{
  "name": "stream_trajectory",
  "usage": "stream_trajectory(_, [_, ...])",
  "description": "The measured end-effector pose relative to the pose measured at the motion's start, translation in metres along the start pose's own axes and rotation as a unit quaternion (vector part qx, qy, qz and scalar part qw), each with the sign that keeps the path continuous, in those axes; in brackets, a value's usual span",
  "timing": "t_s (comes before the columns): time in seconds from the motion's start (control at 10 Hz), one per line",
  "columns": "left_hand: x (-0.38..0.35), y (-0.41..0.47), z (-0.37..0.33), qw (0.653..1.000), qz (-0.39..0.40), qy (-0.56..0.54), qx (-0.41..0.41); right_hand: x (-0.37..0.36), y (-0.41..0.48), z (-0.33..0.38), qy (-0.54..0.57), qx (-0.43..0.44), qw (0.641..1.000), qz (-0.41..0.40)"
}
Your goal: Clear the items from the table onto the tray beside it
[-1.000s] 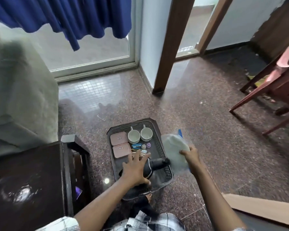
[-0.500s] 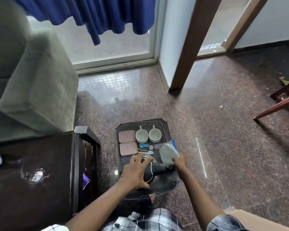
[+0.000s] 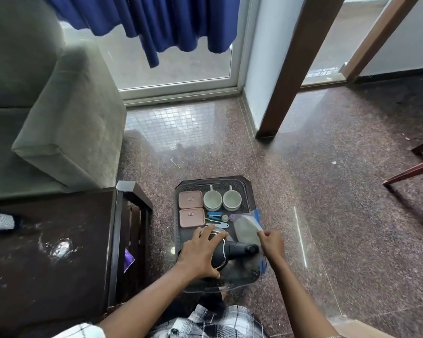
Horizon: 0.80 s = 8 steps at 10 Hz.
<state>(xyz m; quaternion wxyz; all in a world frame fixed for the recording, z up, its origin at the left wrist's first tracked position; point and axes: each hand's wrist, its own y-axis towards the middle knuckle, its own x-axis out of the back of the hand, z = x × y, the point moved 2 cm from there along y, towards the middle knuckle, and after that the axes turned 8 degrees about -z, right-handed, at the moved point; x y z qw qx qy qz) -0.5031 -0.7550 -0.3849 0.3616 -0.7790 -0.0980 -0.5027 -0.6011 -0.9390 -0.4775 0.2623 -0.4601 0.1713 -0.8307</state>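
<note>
Both hands are busy over the tray [image 3: 215, 182], which sits on the floor beside the table [image 3: 47, 252]. My left hand [image 3: 200, 254] is curled over the round body of the black appliance [image 3: 232, 250], fingers on its far side, thumb on the near side. Its handle points toward my right hand [image 3: 271, 242], which pinches a corner of the clear plastic bag [image 3: 246, 228]. The bag lies just beyond those knuckles, partly over the tray's edge. Just past my left fingertips lie the hair clips [image 3: 216, 213]; farther on stand two cups [image 3: 212, 200] and two pink boxes [image 3: 190, 199]. The appliance is crowded against the near rim and could roll off if I let go carelessly. Dragging the slack bag could also sweep the clips aside.
</note>
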Motion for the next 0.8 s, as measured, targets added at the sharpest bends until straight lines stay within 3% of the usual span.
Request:
stream_trajectory(0.2, [0.001,0.000,0.000,1.000,0.007,0.007,0.005,-0.003,-0.005,0.010,-0.043,-0.025,0.999,0.015])
stream_trajectory(0.4, [0.003,-0.001,-0.001,1.000,0.005,0.009,0.007,0.007,-0.001,-0.005,0.020,-0.080,0.994,0.078])
stream_trajectory(0.7, [-0.007,-0.015,0.011,0.998,-0.026,-0.060,0.008,0.030,-0.044,0.042,0.028,0.101,0.994,-0.032])
stream_trajectory(0.8, [-0.006,-0.029,0.025,0.990,-0.067,-0.122,0.022,0.011,-0.079,0.067,0.002,0.244,0.968,-0.056])
